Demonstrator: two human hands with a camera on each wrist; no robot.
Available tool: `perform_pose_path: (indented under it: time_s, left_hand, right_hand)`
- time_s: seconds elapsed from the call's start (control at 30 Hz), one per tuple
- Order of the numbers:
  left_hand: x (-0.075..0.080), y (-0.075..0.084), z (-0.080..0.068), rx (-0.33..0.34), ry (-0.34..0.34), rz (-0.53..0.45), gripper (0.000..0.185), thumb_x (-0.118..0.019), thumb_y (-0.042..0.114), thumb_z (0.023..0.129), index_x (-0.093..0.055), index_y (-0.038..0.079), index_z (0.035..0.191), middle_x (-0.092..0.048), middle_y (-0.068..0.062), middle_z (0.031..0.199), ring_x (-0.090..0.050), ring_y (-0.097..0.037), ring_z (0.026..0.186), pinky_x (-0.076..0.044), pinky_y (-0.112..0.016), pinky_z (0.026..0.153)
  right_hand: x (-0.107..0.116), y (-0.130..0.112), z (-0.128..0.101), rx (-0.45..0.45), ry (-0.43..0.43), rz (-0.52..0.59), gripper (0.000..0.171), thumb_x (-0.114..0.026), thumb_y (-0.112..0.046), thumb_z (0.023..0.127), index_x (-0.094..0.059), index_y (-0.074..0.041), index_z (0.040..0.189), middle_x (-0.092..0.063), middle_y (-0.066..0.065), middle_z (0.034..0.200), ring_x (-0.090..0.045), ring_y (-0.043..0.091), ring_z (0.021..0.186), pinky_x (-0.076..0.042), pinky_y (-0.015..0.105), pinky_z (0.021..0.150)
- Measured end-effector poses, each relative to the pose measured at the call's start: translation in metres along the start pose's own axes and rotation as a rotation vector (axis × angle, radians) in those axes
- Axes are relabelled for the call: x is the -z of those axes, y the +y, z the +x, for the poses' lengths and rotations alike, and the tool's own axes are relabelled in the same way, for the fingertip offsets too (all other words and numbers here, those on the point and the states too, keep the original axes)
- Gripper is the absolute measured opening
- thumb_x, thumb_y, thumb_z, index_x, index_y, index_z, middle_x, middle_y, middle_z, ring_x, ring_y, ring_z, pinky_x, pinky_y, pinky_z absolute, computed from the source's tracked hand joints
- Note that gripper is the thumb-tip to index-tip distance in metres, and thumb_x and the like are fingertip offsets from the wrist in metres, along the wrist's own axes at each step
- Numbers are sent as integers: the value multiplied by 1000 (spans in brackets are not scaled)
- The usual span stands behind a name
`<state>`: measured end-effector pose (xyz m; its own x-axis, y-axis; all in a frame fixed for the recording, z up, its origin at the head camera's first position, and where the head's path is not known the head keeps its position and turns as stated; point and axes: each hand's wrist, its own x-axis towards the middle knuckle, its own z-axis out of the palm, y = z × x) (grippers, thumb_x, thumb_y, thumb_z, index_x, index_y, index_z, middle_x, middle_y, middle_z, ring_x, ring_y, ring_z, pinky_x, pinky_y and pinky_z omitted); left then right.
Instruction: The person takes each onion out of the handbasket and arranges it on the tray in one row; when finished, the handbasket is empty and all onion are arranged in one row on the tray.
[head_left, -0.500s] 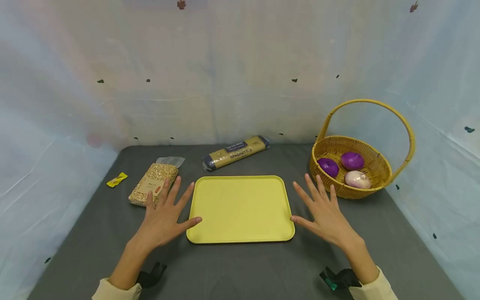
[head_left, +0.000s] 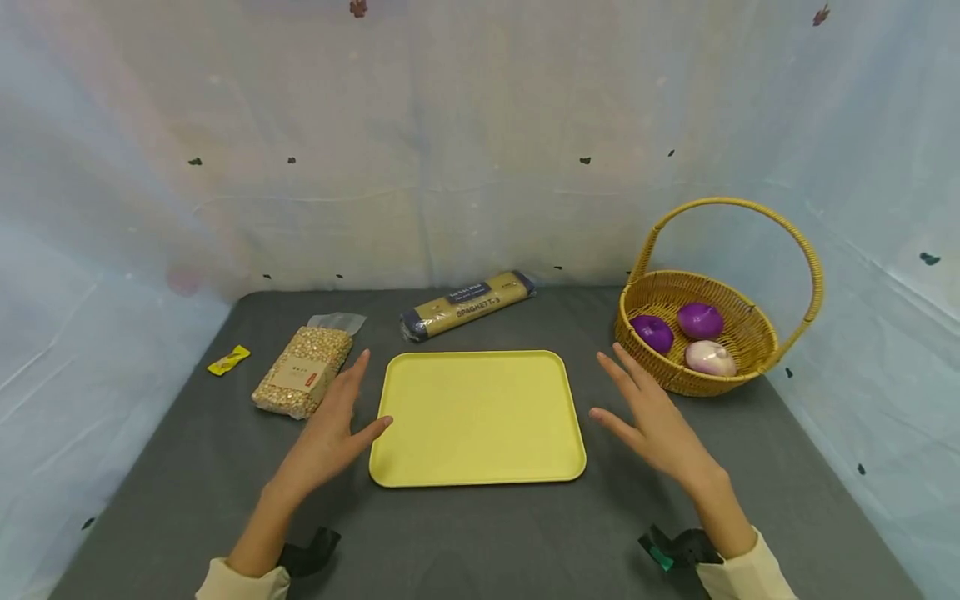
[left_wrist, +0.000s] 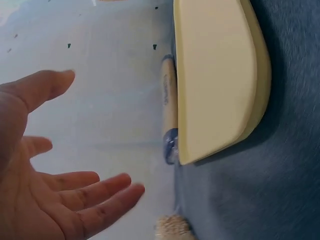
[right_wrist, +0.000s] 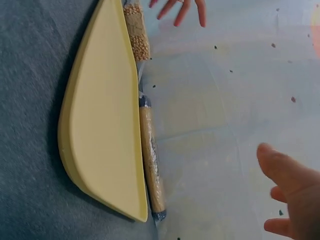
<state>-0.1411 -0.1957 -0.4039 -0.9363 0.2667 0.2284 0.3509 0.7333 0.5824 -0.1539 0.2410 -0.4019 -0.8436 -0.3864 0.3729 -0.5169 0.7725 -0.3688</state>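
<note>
My left hand (head_left: 324, 437) hovers by the left edge of a yellow tray (head_left: 478, 418), its fingers extended and holding nothing. On the other side, my right hand (head_left: 654, 417) is raised to the right of the tray, also with nothing in it. Just beyond the left hand lies a clear bag of pale grains (head_left: 303, 372) with a paper label. A pack of spaghetti (head_left: 468, 305) lies behind the tray. Past the right hand stands a wicker basket (head_left: 697, 385) with two purple onions (head_left: 701, 321) and one whitish onion (head_left: 710, 358) inside.
A small yellow packet (head_left: 228, 360) lies near the table's left edge. The basket's tall arched handle (head_left: 813, 275) rises at the right. Pale fabric (head_left: 480, 150) hangs around the back and sides of the grey table (head_left: 480, 542).
Both hands have turned from palms down with spread fingers to more edge-on, with the fingers closer together. The tray, bags and basket keep their places on the table.
</note>
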Motion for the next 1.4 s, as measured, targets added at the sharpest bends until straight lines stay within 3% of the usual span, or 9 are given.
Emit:
perform_pose_path:
  time_s: [0.13,0.47,0.8,0.97,1.2,1.4]
  left_hand:
    - [-7,-7,-1,19,38,-90,89,-66,28,87,-5,21,151,-34,-22,135,-52,-35,101,-50,-46,73]
    - [-23,-20,-3,111,24,-177,79,-66,26,87,-19,5,148,-32,-25,139,-54,-34,101,-51,-38,69]
    - [-43,-37,-2,201,35,-196,68,-64,20,89,-30,-10,140,-46,-27,124,-58,-30,93,-48,-34,67]
    - [-50,-41,-2,217,42,-201,61,-62,15,90,-34,-10,138,-49,-25,118,-56,-27,90,-47,-35,69]
    - [-54,-45,-2,232,42,-203,52,-62,7,88,-43,-9,134,-54,-20,110,-54,-19,83,-47,-31,68]
    - [-56,-46,-4,229,46,-217,48,-61,1,88,-45,-7,133,-55,-19,108,-54,-18,82,-46,-29,67]
  right_hand:
    - [3,5,3,-12,89,58,77,-70,-26,83,-28,-20,148,-26,6,151,-27,31,135,-30,57,99]
    - [15,15,8,-29,165,100,77,-72,-21,82,-29,-21,147,-34,11,146,-32,29,133,-31,57,99]
    - [21,24,8,-40,226,104,73,-71,-17,82,-34,-16,145,-38,12,143,-36,32,129,-30,56,98]
    - [24,25,9,-37,242,101,74,-71,-17,82,-33,-20,145,-41,11,140,-38,30,127,-31,52,99]
    - [26,26,10,-31,260,80,72,-71,-16,82,-34,-16,145,-43,13,137,-41,29,124,-34,48,98]
    - [27,28,11,-27,284,64,72,-71,-15,82,-35,-17,145,-44,12,137,-43,27,120,-34,31,98]
